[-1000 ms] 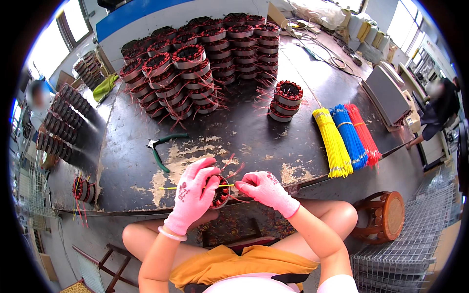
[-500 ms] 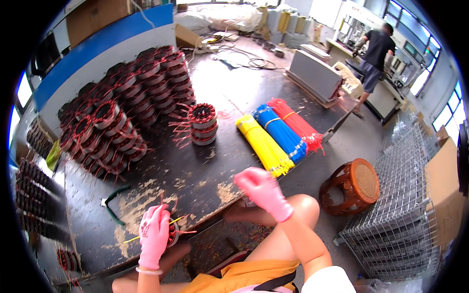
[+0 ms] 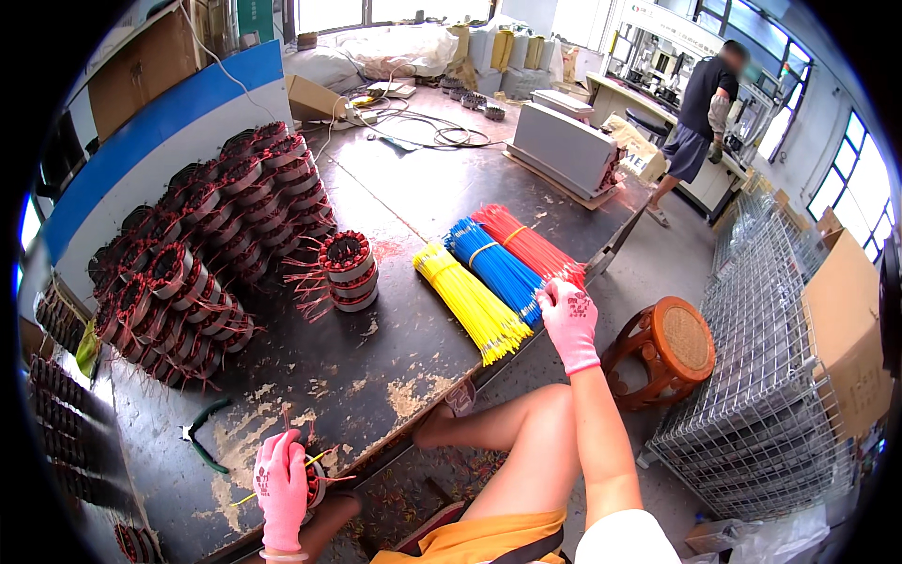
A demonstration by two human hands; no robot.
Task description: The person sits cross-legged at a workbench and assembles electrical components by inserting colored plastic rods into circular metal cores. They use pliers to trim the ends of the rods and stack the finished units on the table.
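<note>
My left hand (image 3: 280, 484), in a pink glove, is closed on a stator (image 3: 313, 479) at the table's near edge. A yellow wire (image 3: 321, 456) and reddish leads stick out of it; the glove hides part of the ring. My right hand (image 3: 571, 324), gloved alike, pinches at the near end of the blue wire bundle (image 3: 493, 260); how many strands its fingers hold is too small to tell. Beside this lie a yellow wire bundle (image 3: 470, 303) and a red wire bundle (image 3: 528, 242), each banded. A short stack of stators (image 3: 349, 282) stands left of them.
Many stacked stators (image 3: 221, 230) fill the table's left side. Green-handled pliers (image 3: 202, 437) lie near the left hand. A grey metal box (image 3: 562, 150) and cables (image 3: 442, 132) sit farther back. Right are a wooden stool (image 3: 658, 352), a wire cage (image 3: 742, 414) and a co-worker (image 3: 705, 113).
My right hand has gone forward and right, from above the table's near edge to the end of the blue bundle. My left hand still holds the stator. The co-worker has turned.
</note>
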